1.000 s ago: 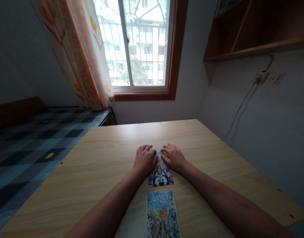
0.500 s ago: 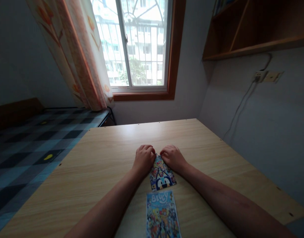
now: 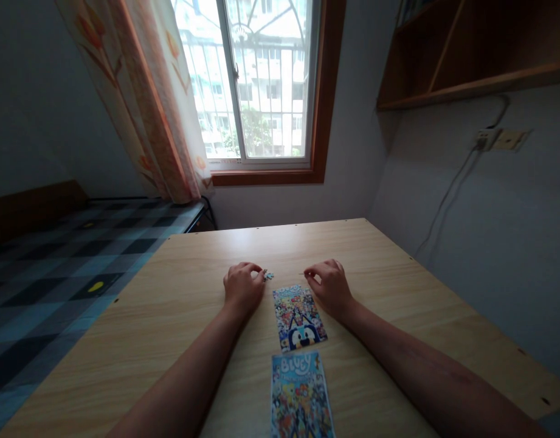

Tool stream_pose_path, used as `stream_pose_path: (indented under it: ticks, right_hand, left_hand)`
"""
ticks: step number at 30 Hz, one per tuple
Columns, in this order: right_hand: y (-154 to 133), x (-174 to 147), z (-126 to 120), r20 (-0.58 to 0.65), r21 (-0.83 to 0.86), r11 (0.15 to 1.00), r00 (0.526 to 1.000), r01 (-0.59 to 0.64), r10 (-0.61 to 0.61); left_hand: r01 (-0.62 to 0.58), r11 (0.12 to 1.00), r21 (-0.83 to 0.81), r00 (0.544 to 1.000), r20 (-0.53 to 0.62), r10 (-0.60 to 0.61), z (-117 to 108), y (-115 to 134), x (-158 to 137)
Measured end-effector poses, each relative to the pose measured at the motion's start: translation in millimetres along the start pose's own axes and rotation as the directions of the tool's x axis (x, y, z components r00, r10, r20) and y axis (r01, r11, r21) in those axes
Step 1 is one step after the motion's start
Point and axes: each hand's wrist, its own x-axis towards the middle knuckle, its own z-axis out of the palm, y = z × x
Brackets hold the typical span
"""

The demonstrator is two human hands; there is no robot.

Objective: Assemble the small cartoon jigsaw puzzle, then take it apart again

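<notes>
At the far left, a checked bed (image 3: 79, 277) stood beside the bench (image 3: 152, 316), a curtain (image 3: 143, 109) hanging at its far end. Over the bench, the left hand (image 3: 244, 287) pinched a left piece (image 3: 269, 276) between thumb and forefinger, its knobbed end pointing inward. Mid-bench, nearer the wearer, lay the puzzle (image 3: 298, 322), flat and face up, its upper edge seemingly uneven. Just below it, apart, lay a similar sheet (image 3: 301, 392), cut off by the view. Further right, the right hand (image 3: 328, 285) pinched a right piece (image 3: 301, 274), a thin sliver seen edge-on; whether this hand touched the puzzle, I could not tell. The hands were well apart. Both pieces seemed light, thin and stiff, probably card, with tabs that might bend; opposite edges offered the best grip. The puzzle probably slid easily and would break up if lifted by a corner, so flat fingers suited it. At far right hung a shelf (image 3: 444, 90).
</notes>
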Motion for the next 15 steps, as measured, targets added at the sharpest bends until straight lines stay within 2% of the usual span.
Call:
stream_pose_path:
  ticks: [4, 7, 8, 10, 13, 15]
  right_hand:
    - [0.4, -0.9, 3.3, -0.02, 0.046, 0.999, 1.0, -0.007, 0.008]
    - [1.1, -1.2, 6.9, -0.037, 0.094, 0.996, 0.999, 0.007, -0.003]
    - [1.4, -1.3, 7.8, -0.043, 0.112, 0.993, 0.999, 0.021, -0.016]
    - [1.8, -1.6, 8.9, -0.06, 0.151, 0.986, 0.997, 0.064, -0.056]
    - [1.4, -2.7, 8.7, -0.092, 0.219, 0.964, 0.986, 0.153, -0.136]
    - [0.4, -3.7, 7.9, -0.107, 0.258, 0.942, 0.976, 0.214, -0.192]
  left_hand:
    - [0.047, 0.999, 0.009, 0.999, -0.018, -0.047, 3.7, -0.8, 1.2]
    - [0.019, 0.997, -0.072, 0.994, -0.107, -0.027, 4.2, -0.7, 2.0]
    - [-0.039, 0.993, -0.109, 0.99, -0.143, 0.024, 4.1, 0.6, 1.2]
    - [-0.231, 0.956, -0.18, 0.962, -0.19, 0.196, 3.9, 6.3, -3.0]
    - [-0.522, 0.816, -0.248, 0.852, -0.193, 0.487, 4.7, 19.9, -14.1]
    - [-0.613, 0.745, -0.262, 0.789, -0.171, 0.589, 5.7, 28.8, -21.9]
